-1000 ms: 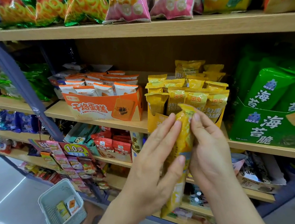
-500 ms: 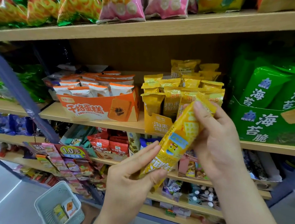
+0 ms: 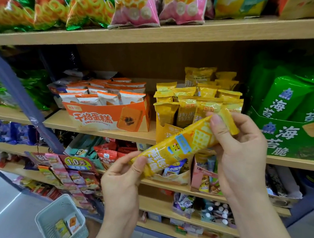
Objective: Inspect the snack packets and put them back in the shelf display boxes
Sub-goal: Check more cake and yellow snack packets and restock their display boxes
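Note:
A long yellow cracker packet (image 3: 180, 148) lies slantwise in front of the shelves, printed face toward me. My left hand (image 3: 123, 183) pinches its lower left end between thumb and fingers. My right hand (image 3: 238, 151) grips its upper right end, thumb on the front. Just behind it on the middle shelf stands the yellow display box (image 3: 167, 132), filled with several upright yellow packets (image 3: 186, 111) of the same kind. To its left an orange display box (image 3: 105, 117) holds several white and orange cake packets (image 3: 105, 98).
A green seaweed snack box (image 3: 290, 136) stands at the right of the same shelf. Large puffed-snack bags (image 3: 135, 4) line the top shelf. Lower shelves carry small mixed packets. A pale plastic basket (image 3: 51, 213) with two packets sits on the floor at bottom left.
The packet has swung from upright to slanted, its printed face now toward me. My left hand slid down to its lower end, and my right hand stayed at the top.

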